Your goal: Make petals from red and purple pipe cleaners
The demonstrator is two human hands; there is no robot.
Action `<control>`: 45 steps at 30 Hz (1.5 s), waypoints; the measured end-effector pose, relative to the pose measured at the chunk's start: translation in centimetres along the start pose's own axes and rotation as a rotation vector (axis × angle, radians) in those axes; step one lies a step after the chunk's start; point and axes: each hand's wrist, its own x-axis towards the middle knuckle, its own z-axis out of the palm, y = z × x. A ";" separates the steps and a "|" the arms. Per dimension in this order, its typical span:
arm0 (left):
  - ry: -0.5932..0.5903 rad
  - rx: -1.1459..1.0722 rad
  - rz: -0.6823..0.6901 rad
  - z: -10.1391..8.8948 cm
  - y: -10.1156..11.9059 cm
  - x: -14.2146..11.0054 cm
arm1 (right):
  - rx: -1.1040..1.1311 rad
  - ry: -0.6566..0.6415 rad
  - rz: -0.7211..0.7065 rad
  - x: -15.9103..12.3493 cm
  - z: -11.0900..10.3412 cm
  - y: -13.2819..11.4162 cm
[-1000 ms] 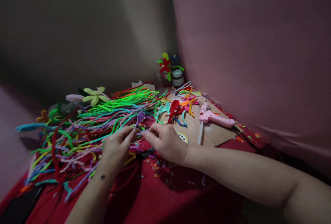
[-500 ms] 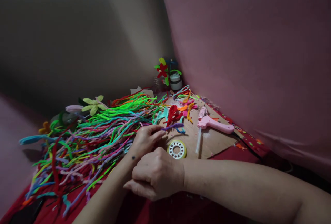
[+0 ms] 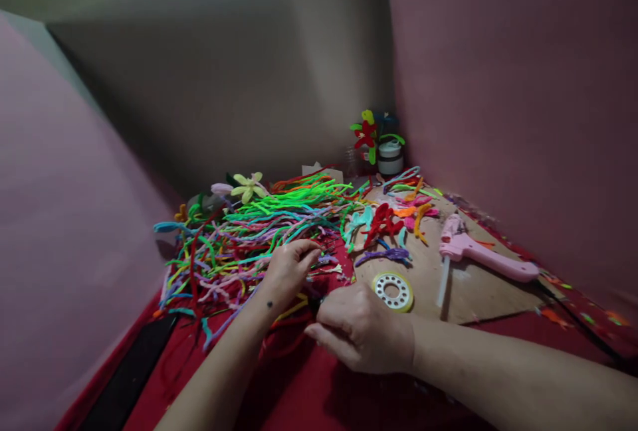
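My left hand (image 3: 292,263) rests at the near edge of a big heap of coloured pipe cleaners (image 3: 249,232), its fingertips pinched together among the strands; I cannot make out what they hold. My right hand (image 3: 361,328) lies knuckles-up on the red cloth (image 3: 309,391) in front of it. Its fingers curl down beside a small dark object (image 3: 315,303), and what they grip is hidden. A bent purple pipe-cleaner piece (image 3: 385,256) lies loose on the cardboard sheet (image 3: 478,291), apart from both hands.
A roll of tape (image 3: 393,290) and a pink glue gun (image 3: 478,255) lie on the cardboard, with shaped pipe-cleaner pieces (image 3: 389,215) behind. A pipe-cleaner flower (image 3: 366,133) and a jar (image 3: 389,157) stand in the corner. Walls close in on three sides.
The purple piece has left my left hand and now lies on the cardboard. My left hand went back to the heap. The view swung left, and my right hand stays low on the cloth.
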 end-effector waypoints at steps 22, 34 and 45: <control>0.080 0.475 -0.067 -1.2 -8.2 -0.3 | 0.101 -0.039 0.056 -0.2 -0.2 -0.5; 0.105 0.360 -0.051 -1.7 -7.9 -1.0 | 0.095 -0.047 0.045 -0.3 -0.2 -0.6; 0.085 0.412 0.223 2.1 -2.3 3.6 | 0.078 -0.031 0.032 -0.1 -0.1 -0.5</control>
